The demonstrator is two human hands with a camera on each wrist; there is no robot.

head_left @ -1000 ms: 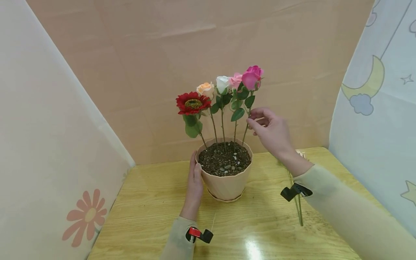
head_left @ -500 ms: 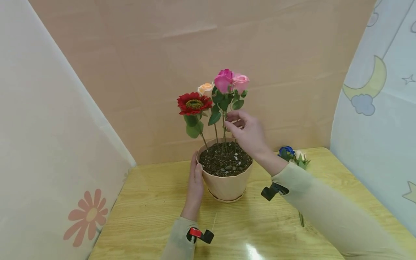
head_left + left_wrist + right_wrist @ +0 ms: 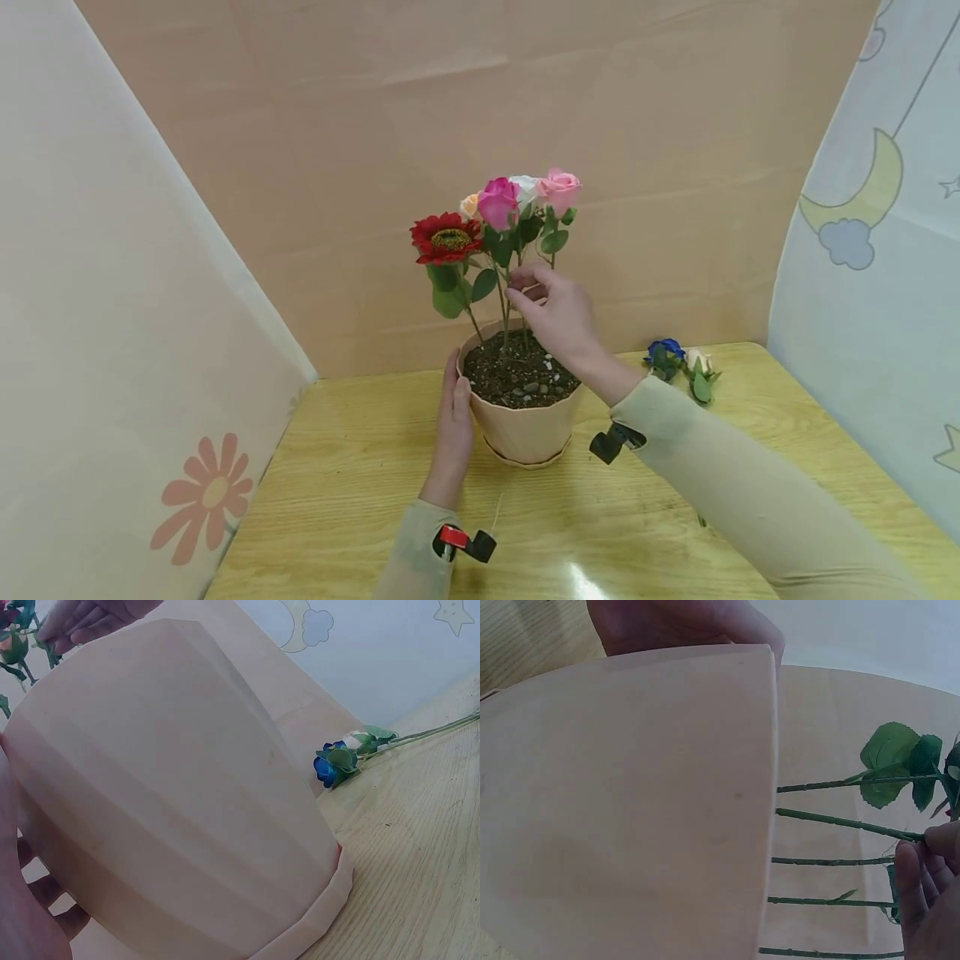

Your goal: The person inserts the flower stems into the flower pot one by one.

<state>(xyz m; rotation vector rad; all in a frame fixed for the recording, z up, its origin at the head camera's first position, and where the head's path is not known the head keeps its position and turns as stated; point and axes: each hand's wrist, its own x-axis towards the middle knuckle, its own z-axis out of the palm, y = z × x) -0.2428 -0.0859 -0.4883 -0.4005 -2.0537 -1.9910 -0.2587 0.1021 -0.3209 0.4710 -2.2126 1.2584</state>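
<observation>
My right hand (image 3: 558,312) pinches the stem of a magenta rose (image 3: 498,202) between thumb and fingers; in the right wrist view, the pinched stem (image 3: 832,820) runs down behind the pot's rim. My left hand (image 3: 453,425) lies along the left side of the peach-coloured pot (image 3: 528,429), fingers extended and thumb by the rim. Dark soil (image 3: 517,367) with pebbles fills the pot. Around the magenta rose stand a red sunflower-like bloom (image 3: 447,239), a peach rose (image 3: 470,206) partly hidden, a white rose (image 3: 524,189) and a light pink rose (image 3: 560,192).
A blue rose (image 3: 664,350) and a cream rose (image 3: 698,362) lie on the wooden table (image 3: 360,467) to the right, their stems mostly hidden by my right sleeve. The pot stands on a saucer (image 3: 528,461). A tan backdrop (image 3: 360,167) rises behind.
My right hand has carried the magenta rose leftward from the pot's right side, past the white and light pink roses, to beside the peach rose. The left hand stays on the pot.
</observation>
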